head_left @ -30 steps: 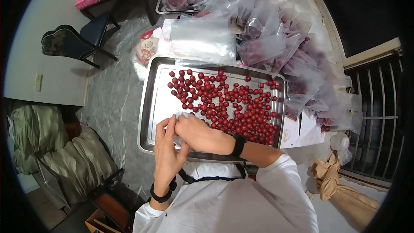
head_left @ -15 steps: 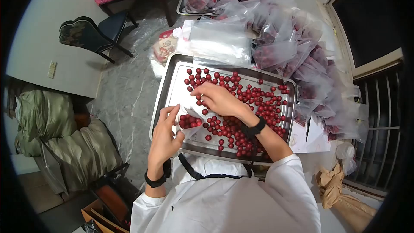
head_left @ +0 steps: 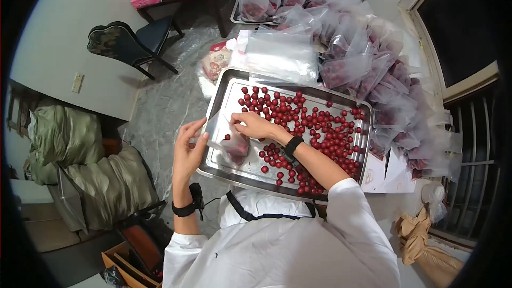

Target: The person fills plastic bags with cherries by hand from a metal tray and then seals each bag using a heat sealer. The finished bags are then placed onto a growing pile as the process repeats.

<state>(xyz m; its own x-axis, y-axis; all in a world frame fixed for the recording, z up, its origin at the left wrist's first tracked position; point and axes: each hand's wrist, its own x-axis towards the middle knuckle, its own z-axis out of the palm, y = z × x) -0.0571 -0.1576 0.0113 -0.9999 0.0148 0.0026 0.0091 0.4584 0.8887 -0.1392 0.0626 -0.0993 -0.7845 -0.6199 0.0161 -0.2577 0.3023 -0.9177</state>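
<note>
A clear plastic bag (head_left: 236,153) with red round fruits in its lower part hangs over the left side of a metal tray (head_left: 216,169). The fingers and thumb of my left hand (head_left: 189,146) pinch the bag's left edge. My right hand (head_left: 255,126) is at the bag's mouth with its fingers curled downward; what they hold is hidden. One red fruit (head_left: 227,137) shows by itself just below these fingertips. Many loose red fruits (head_left: 325,133) lie across the tray, mostly in its middle and right.
Flat plastic bags (head_left: 280,58) lie stacked behind the tray. Many filled bags (head_left: 346,66) crowd the back right. White papers (head_left: 392,173) lie right of the tray. A chair (head_left: 120,45) and green sacks (head_left: 112,181) stand to the left.
My right hand has moved from the loose fruits to the bag's mouth. My left hand has shifted left and up on the bag, which now hangs more stretched. The whole view has shifted slightly.
</note>
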